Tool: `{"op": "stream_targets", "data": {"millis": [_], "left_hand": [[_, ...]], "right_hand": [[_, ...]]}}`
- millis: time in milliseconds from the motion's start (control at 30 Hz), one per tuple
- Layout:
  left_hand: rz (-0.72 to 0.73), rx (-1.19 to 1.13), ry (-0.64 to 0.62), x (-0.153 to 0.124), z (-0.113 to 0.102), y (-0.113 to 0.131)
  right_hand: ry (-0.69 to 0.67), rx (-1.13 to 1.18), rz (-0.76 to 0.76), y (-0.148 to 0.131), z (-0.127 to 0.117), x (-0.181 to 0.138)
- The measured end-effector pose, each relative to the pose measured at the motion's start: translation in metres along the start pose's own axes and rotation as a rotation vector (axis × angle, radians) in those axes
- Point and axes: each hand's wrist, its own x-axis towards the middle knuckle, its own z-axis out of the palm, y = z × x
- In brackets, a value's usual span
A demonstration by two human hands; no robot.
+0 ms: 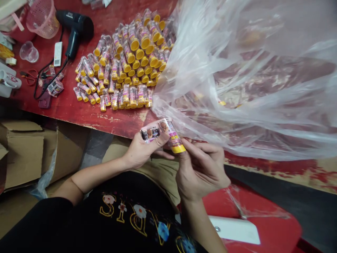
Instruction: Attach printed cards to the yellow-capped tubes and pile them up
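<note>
My left hand [142, 149] is closed, thumb on top, on several flat printed labels [150, 134] with a dark picture on them. Against its thumb lies a small clear tube [173, 137] with a pink-and-white print and a yellow cap. The thumb and index finger of my right hand [200, 168] pinch this tube at its capped end. On the red table beyond stands a large pile of similar yellow-capped tubes [131, 63], stacked in layers. Right of the hands, a big translucent plastic bag [237, 77] spreads over the table, with blurred yellow-capped items inside.
A dark heat gun [75, 30] with a cord lies at the back left, near a white remote [58, 53], a pink basket [43, 17], a clear cup [28, 51] and red-handled scissors [31, 76]. Cardboard boxes [25, 151] stand at left below the table; a red stool [265, 211] at right carries a white device [237, 230].
</note>
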Motion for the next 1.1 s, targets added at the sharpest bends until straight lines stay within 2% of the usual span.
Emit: {"op": "stream_targets", "data": {"millis": [167, 367, 533, 733, 833, 933, 1033, 1100], "left_hand": [[0.016, 0.005, 0.037, -0.003, -0.002, -0.001], [0.080, 0.023, 0.032, -0.005, -0.006, -0.004], [0.114, 0.046, 0.066, -0.005, -0.007, 0.001], [0.121, -0.039, 0.100, -0.001, -0.014, 0.003], [0.057, -0.147, 0.184, 0.000, -0.025, 0.003], [0.013, -0.244, 0.283, -0.001, -0.041, 0.004], [0.039, -0.276, 0.357, -0.005, -0.056, 0.007], [0.068, -0.276, 0.380, -0.008, -0.063, 0.010]], "right_hand": [[0.060, 0.015, 0.030, -0.004, 0.007, 0.001], [0.005, 0.049, 0.004, -0.005, 0.013, 0.007], [0.005, -0.016, 0.014, -0.005, 0.017, 0.009], [-0.038, 0.005, 0.019, 0.000, 0.027, 0.006], [-0.077, 0.037, -0.001, 0.009, 0.049, 0.018], [-0.115, 0.012, -0.112, 0.022, 0.090, 0.041], [-0.168, -0.089, -0.201, 0.028, 0.130, 0.061], [-0.240, -0.139, -0.246, 0.028, 0.139, 0.068]]}}
